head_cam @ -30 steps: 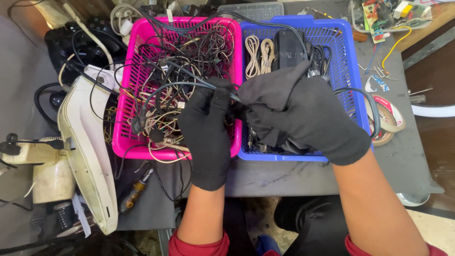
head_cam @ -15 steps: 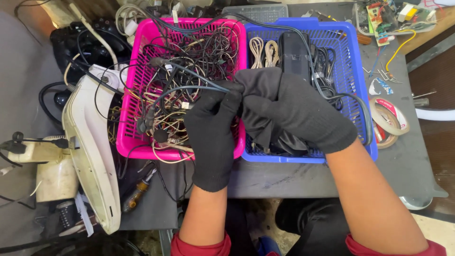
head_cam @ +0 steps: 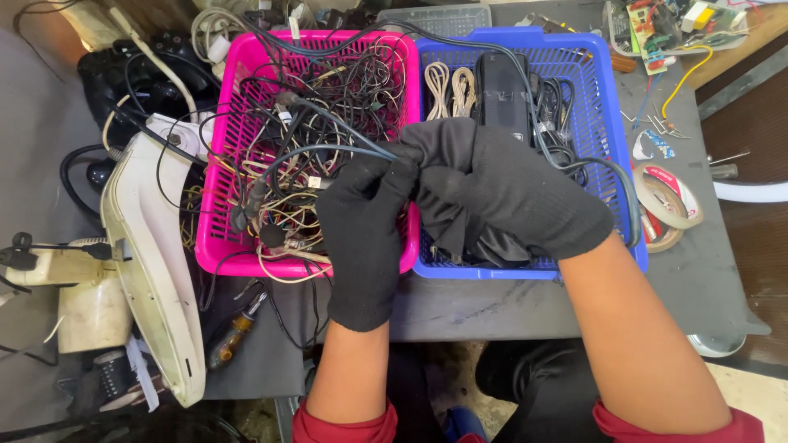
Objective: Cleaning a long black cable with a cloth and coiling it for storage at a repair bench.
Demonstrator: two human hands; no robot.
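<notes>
Both my hands wear black knit gloves. My left hand [head_cam: 365, 230] is over the near right part of a pink plastic basket [head_cam: 215, 246] full of tangled wires, and its fingers pinch a dark cable [head_cam: 320, 152] that runs out of the tangle. My right hand [head_cam: 509, 193] hovers over the near left part of a blue plastic basket [head_cam: 611, 107], fingers closed on the same cable where the two hands meet. The blue basket holds coiled beige cords [head_cam: 450, 86], a black rectangular device [head_cam: 502, 86] and black cables.
A white plastic appliance shell [head_cam: 152, 262] lies left of the pink basket, with a screwdriver [head_cam: 234, 332] beside it. Tape rolls [head_cam: 669, 201] sit right of the blue basket. A circuit board with coloured wires [head_cam: 657, 25] is at the far right corner.
Both hands have stayed together at the join of the two baskets, still working the dark cable; the view has shifted slightly, so baskets sit a little lower in frame.
</notes>
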